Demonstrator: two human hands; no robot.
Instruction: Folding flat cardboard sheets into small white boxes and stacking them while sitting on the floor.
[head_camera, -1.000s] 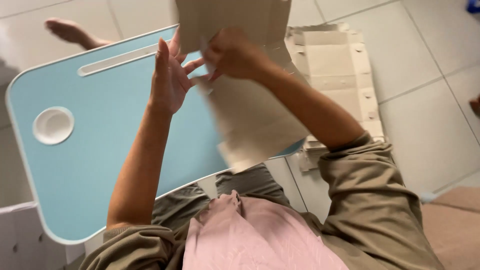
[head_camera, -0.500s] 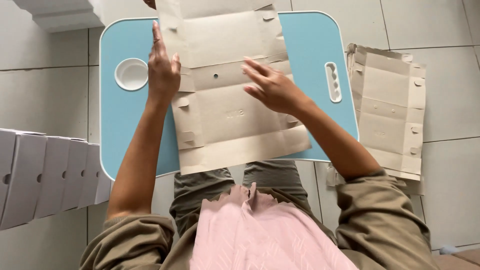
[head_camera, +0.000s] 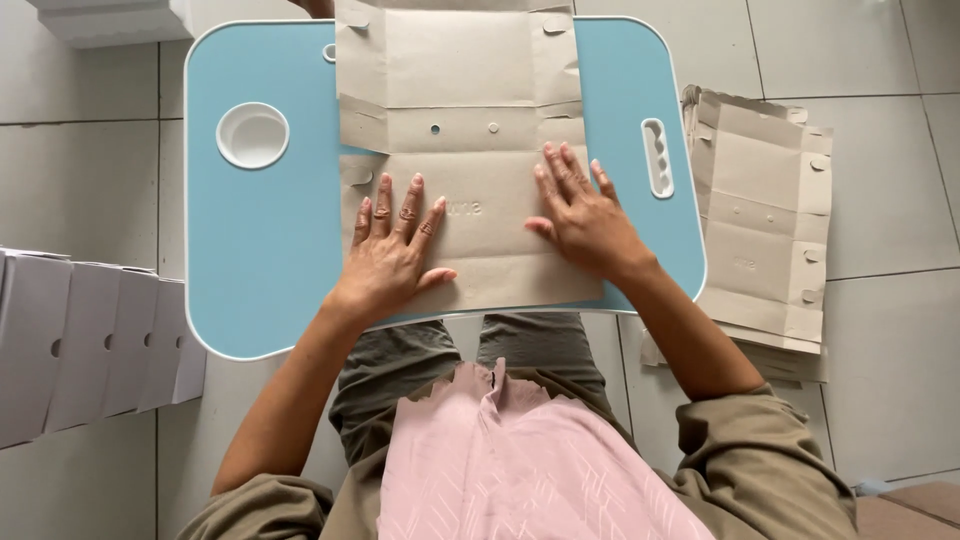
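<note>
**Flat box blank pressed down on lap table**

The die-cut cardboard blank (head_camera: 460, 150) is laid flat on the light blue lap table (head_camera: 250, 260), its long axis running near to far, the far edge reaching past the table's far rim. Creases, small tabs and two punched holes are seen across its middle. The near panel is pinned under both palms.

The left hand (head_camera: 395, 250) is spread flat on the near-left part of the blank, fingers apart, nothing gripped. The right hand (head_camera: 580, 215) is laid likewise on the near-right, fingers fanned toward the far side, nothing clasped.

Judgement on the step: the sheet appears to be held and smoothed along a crease. It is best done with even pressure from both palms, the blank kept square to the table edge, and the fingertips kept just short of the score line so that a fold would break cleanly there.

Around: a round cup recess (head_camera: 252, 135) at the table's far left, a slotted handle (head_camera: 657, 158) at its right. A stack of similar blanks (head_camera: 765, 220) is lying on the tiled floor (head_camera: 900, 120) to the right; white boxes (head_camera: 90, 340) are ranged at the left.
</note>
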